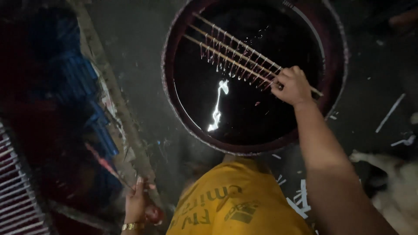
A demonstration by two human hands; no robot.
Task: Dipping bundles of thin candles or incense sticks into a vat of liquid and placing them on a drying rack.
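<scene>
My right hand point(294, 85) grips the near ends of three thin wooden rods point(226, 48) held across a large round vat point(174, 100). Several white strings hang from the rods into the dark glossy liquid point(244, 113), which reflects a bright light streak. My left hand point(136, 202), with a gold bracelet at the wrist, rests low at the left on the edge of a wooden ledge point(117, 109); what it holds, if anything, is too dark to tell. My yellow shirt point(235, 200) fills the bottom centre.
Blue bundles point(82, 82) are stacked to the left behind the ledge, and a rack of red and white rods point(15, 187) sits at the bottom left. The dark floor point(374, 78) shows white streaks and scraps. A pale heap point(398, 191) lies at bottom right.
</scene>
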